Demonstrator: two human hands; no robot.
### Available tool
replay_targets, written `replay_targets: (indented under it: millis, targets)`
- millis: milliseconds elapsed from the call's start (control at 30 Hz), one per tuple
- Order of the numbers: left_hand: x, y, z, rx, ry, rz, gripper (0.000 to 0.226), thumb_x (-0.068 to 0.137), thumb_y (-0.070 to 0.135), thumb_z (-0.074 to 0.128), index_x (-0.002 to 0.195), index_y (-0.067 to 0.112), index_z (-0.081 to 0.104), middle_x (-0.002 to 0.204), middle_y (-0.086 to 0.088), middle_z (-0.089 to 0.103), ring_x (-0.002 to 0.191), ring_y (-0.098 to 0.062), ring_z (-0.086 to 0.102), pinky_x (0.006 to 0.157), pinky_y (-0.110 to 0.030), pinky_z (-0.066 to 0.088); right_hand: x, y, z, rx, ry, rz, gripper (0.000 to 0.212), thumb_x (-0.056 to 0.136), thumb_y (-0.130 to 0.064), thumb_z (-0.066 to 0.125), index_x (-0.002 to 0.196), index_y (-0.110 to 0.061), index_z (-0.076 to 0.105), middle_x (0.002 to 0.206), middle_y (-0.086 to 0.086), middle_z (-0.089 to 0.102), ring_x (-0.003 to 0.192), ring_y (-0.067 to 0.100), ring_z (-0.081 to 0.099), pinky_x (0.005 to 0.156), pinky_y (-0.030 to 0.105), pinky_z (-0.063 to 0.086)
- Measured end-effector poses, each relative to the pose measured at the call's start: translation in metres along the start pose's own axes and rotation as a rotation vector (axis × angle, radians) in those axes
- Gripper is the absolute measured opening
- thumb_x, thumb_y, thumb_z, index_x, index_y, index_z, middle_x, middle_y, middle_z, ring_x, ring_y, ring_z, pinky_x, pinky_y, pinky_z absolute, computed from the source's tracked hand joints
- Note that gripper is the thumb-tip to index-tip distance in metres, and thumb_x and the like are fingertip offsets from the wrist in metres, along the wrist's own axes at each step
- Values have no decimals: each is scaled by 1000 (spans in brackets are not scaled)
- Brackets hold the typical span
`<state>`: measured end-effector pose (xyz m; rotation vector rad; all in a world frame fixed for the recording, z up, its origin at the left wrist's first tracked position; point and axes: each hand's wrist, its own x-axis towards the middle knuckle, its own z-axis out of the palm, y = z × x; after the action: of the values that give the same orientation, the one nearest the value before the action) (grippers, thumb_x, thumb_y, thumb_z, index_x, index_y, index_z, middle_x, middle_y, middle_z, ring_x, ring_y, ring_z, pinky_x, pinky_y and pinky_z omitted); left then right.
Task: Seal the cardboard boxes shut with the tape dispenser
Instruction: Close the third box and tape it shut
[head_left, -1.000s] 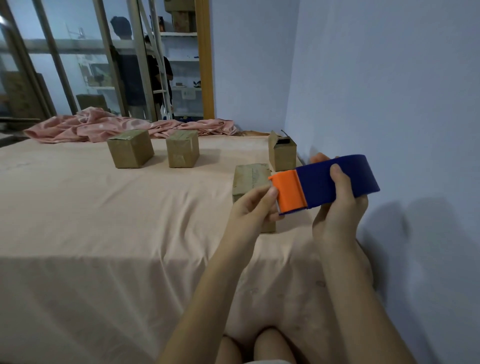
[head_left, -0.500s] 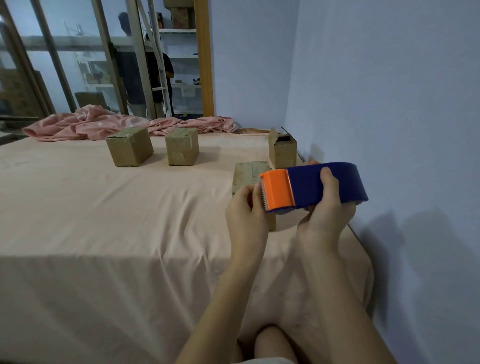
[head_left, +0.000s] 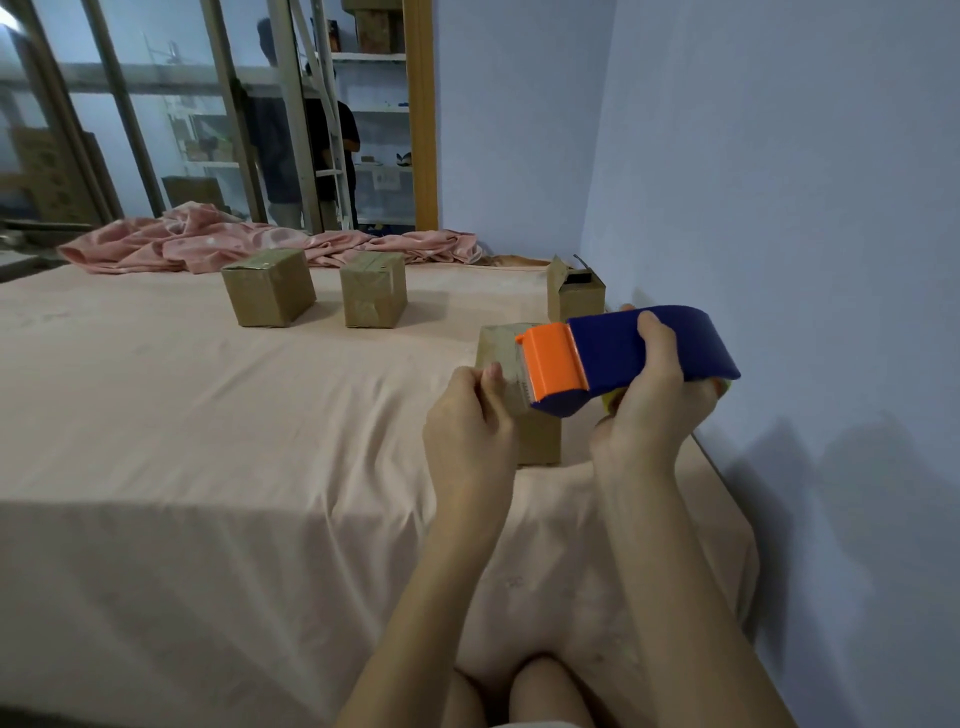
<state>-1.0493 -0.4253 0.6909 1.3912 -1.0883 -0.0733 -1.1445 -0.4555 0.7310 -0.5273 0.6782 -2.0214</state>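
Note:
My right hand (head_left: 652, 400) grips a blue tape dispenser (head_left: 639, 345) with an orange cutter head, held in the air above the nearest cardboard box (head_left: 519, 395). My left hand (head_left: 470, 421) pinches the clear tape end just left of the cutter. That box is partly hidden behind both hands. Two closed boxes (head_left: 267, 286) (head_left: 373, 288) stand farther back on the bed. An open-flapped box (head_left: 574, 288) sits by the wall at the back right.
Everything rests on a bed with a peach sheet (head_left: 208, 441). A pink crumpled blanket (head_left: 249, 241) lies along the far edge. A blue wall (head_left: 779, 208) bounds the right side. Behind glass panels a person (head_left: 291, 145) stands near shelves. My knees show at the bottom.
Both hands and the dispenser have shifted left and slightly down toward the nearest box. My left hand moved from touching the orange head to pinching the tape end beside it.

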Motion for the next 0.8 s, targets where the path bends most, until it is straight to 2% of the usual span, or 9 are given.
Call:
replay_targets:
  millis: [167,233,333,400,500,633,700,800]
  targets:
    - [4,-4,-8,45,-4,43,28,98,25,46,73,14,52,59,12,49,60,1,49,52,-14,35,-1,4,3,-39,-19,27,37,78,-13,72,96,-27,44,95,0,67,74,11,70,53,19,51]
    - [8,-10,-16,83,15,34,26,98,25,45,77,13,55,63,13,52,59,-2,49,53,-16,35,4,2,2,-31,-1,35,38,77,-12,72,98,-26,43,97,1,67,74,12,70,56,22,53]
    - [18,-35,-40,124,68,-8,25,98,23,46,82,12,62,73,6,59,65,-9,52,55,-19,30,21,-15,-3,53,55,-77,49,74,-11,71,114,-12,42,100,6,69,82,19,70,65,31,56]
    - [22,-46,-51,118,-27,-29,27,98,26,46,78,16,60,65,9,57,61,-10,53,57,-21,36,28,-24,-5,-34,-20,-213,47,74,-12,69,112,-14,41,96,2,71,83,17,70,63,28,56]
    - [38,-50,-49,34,-147,-97,29,98,30,47,74,22,62,54,8,56,48,-3,53,50,-21,41,29,-24,-3,-247,-129,-322,33,76,-13,69,95,-25,45,88,-10,71,85,13,69,67,30,58]
    - [59,-51,-45,-38,-237,-143,32,93,40,52,73,21,67,50,10,60,44,2,52,45,-15,39,36,-20,-1,-361,-135,-335,33,79,-14,70,98,-27,47,101,-2,65,89,11,67,69,27,57]
    - [64,-53,-40,-22,-265,-141,31,92,42,54,72,22,68,51,12,62,46,3,53,50,-18,43,41,-19,1,-407,-140,-370,34,79,-13,70,102,-26,48,102,0,66,87,8,67,67,21,55]
    - [71,-54,-33,2,-286,-133,29,92,39,56,71,23,68,52,9,62,47,6,52,55,-23,41,50,-18,4,-479,-143,-418,35,80,-13,69,109,-12,50,101,3,66,82,3,66,65,14,51]
